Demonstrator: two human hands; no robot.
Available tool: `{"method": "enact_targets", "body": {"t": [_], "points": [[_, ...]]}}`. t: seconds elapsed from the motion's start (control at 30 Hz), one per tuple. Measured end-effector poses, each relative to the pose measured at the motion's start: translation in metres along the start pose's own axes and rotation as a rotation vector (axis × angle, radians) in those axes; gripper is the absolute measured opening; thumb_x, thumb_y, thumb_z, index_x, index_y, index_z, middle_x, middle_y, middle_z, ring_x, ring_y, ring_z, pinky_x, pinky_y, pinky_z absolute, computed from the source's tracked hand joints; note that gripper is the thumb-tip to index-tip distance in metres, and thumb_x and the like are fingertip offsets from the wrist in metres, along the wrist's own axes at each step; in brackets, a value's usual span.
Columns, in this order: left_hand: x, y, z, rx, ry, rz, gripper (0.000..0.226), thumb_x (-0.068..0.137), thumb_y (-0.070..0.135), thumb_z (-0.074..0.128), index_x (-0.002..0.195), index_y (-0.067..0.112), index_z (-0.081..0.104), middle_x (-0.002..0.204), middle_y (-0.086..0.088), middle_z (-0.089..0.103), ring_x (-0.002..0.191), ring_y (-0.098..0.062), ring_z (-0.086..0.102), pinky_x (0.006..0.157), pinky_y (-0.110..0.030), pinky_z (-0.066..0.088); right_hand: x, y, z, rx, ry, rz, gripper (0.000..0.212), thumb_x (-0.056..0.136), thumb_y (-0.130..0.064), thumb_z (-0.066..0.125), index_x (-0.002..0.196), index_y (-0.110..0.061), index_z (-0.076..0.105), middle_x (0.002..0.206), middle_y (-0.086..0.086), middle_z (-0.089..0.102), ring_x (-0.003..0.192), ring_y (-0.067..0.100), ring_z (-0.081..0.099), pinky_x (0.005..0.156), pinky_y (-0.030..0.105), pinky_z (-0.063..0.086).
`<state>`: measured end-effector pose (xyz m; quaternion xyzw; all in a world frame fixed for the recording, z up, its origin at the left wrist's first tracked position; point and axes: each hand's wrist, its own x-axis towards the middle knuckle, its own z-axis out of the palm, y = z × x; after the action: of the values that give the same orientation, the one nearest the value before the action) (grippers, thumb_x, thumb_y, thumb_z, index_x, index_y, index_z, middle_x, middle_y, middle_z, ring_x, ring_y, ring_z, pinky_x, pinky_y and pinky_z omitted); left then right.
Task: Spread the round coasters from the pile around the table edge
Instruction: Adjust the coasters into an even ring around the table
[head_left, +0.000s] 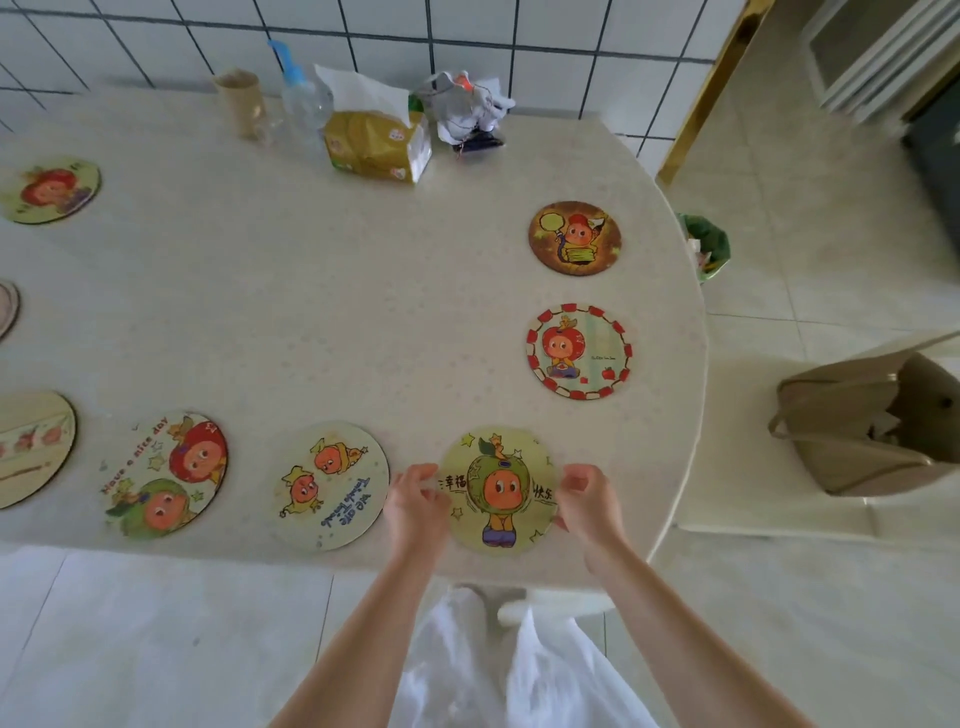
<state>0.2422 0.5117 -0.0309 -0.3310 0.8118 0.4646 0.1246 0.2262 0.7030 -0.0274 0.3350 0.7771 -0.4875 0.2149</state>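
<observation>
Hands meet at the near right of the pale table (322, 291): the left hand (415, 506) and the right hand (589, 501) each pinch an opposite side of a yellow-green round coaster (500, 488), fingers curled onto its rim. It lies by the near edge. Other coasters ring the table, a red-bordered one (579, 352) and a brown one (575, 238) farther along the right, a two-figure one (331, 486) just left.
</observation>
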Motion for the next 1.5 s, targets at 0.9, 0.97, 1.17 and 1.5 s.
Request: {"method": "enact_targets", "body": {"t": [0.9,0.97,1.17,1.5], "points": [[-0.023,0.001,0.023,-0.097,-0.023,-0.03,0.027,0.083,0.001,0.06,0.096,0.024,0.065,0.08,0.012,0.065,0.079,-0.013,0.064,0.072,-0.026,0.049,-0.007,0.032,-0.023,0.15,0.022,0.021,0.022,0.084,-0.004,0.059,0.085,-0.024,0.066,0.09,-0.001,0.07,0.082,0.023,0.068,0.078,0.042,0.061],[-0.023,0.0,0.022,-0.097,-0.002,-0.02,0.026,0.082,0.0,0.06,0.096,0.021,0.066,0.079,0.014,0.064,0.081,-0.013,0.064,0.076,-0.027,0.048,-0.007,0.03,-0.024,0.144,0.001,-0.005,0.022,0.084,-0.003,0.06,0.087,-0.023,0.067,0.091,-0.001,0.069,0.086,0.024,0.069,0.078,0.043,0.061],[-0.019,-0.001,0.021,-0.097,0.015,-0.004,0.028,0.084,0.001,0.058,0.102,0.02,0.067,0.082,0.013,0.065,0.078,-0.006,0.063,0.068,-0.02,0.046,-0.004,0.026,-0.023,0.117,-0.024,-0.03,0.019,0.085,-0.005,0.061,0.087,-0.023,0.065,0.092,0.001,0.069,0.087,0.026,0.07,0.077,0.044,0.061],[-0.019,-0.009,0.016,-0.013,-0.028,-0.019,0.032,0.084,-0.001,0.056,0.108,0.017,0.067,0.1,-0.002,0.068,0.085,-0.017,0.063,0.068,-0.022,0.046,-0.005,0.018,-0.027,-0.091,0.04,-0.121,0.017,0.093,-0.015,0.051,0.102,-0.018,0.066,0.096,-0.003,0.065,0.093,0.017,0.06,0.077,0.027,0.044]]}}
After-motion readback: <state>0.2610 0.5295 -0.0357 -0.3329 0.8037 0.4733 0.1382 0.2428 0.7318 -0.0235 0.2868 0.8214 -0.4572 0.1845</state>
